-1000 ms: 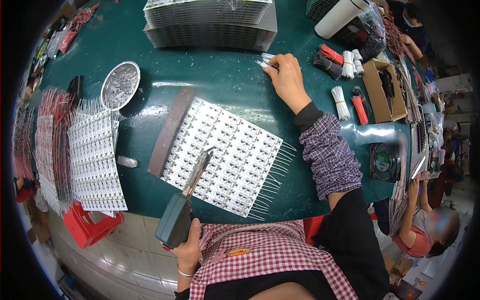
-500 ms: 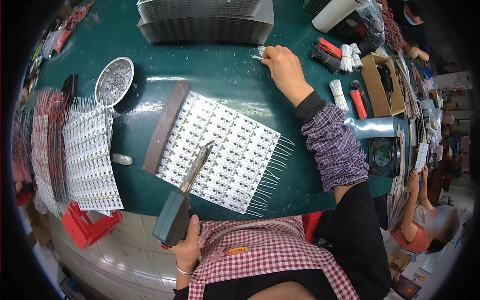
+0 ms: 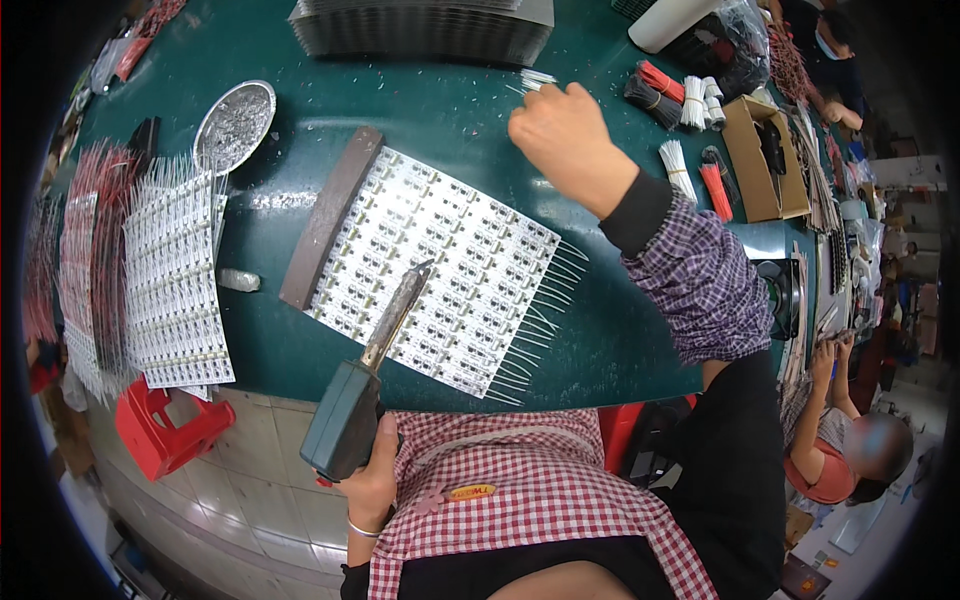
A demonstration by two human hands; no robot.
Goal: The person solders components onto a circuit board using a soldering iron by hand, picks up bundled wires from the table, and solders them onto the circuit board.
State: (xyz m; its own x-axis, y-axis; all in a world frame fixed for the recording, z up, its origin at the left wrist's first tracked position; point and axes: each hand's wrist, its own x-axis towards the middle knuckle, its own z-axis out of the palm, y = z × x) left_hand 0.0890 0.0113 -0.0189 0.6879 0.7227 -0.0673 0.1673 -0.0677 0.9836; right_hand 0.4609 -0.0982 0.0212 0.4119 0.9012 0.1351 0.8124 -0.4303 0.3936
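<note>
Beyond the white circuit panel on the worktop, the right hand pinches white wires; better take one only. The left hand grips the soldering iron near the panel's close edge.

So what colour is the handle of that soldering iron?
Dark green, on the soldering iron in the left hand; head view.

An open brown cardboard box is sitting at the desk's right edge, holding a dark object.
</note>
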